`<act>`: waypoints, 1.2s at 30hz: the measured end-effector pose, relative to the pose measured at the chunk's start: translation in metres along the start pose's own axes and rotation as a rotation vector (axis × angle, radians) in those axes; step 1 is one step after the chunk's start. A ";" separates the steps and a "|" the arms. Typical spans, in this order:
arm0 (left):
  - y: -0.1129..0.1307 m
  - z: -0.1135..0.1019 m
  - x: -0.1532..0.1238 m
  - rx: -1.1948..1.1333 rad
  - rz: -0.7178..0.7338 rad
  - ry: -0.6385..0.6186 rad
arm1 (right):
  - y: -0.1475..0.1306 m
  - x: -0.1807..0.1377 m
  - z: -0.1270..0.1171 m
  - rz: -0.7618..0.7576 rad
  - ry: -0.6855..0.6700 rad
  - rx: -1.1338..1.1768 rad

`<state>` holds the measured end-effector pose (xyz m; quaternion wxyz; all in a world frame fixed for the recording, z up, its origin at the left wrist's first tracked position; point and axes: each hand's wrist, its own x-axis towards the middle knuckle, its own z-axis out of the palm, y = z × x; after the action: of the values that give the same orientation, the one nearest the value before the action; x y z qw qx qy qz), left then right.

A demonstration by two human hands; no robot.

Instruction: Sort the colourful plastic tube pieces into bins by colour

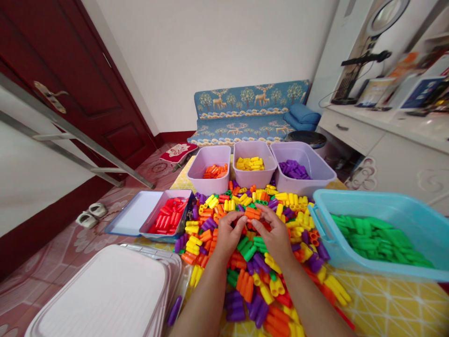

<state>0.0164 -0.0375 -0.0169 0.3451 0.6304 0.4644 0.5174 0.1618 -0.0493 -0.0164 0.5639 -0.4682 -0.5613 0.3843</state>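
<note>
Between the fingertips of both hands is a small cluster of orange plastic tubes (252, 214), shaped like caps lying side by side. My left hand (228, 231) pinches it from the left, thumb and fingers bent. On the other side my right hand (275, 234) grips it with thumb and fingers. Below and around the hands spreads a mixed pile of such tubes: green pieces (248, 249), purple pieces (260, 263), yellow pieces (295, 201) and orange pieces (244, 284). My forearms cover part of the pile.
Three lilac bins stand behind the pile: one with orange pieces (214, 172), one with yellow (250, 164), one with purple (293, 169). A tin box (185, 229) at left holds red pieces; a blue tub (379, 196) at right holds green. White lids (105, 290) lie front left.
</note>
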 end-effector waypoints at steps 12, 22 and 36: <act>0.006 -0.002 -0.004 -0.042 0.087 0.340 | -0.003 0.001 0.000 0.008 0.085 0.090; 0.059 -0.067 0.087 0.246 0.288 0.773 | -0.001 0.002 0.000 -0.019 0.083 0.067; 0.030 -0.036 0.002 0.512 0.024 -0.337 | -0.002 0.002 0.001 -0.008 0.079 0.081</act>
<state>-0.0122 -0.0471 0.0191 0.2411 0.7793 0.5084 0.2758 0.1608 -0.0482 -0.0142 0.6055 -0.4575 -0.5247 0.3857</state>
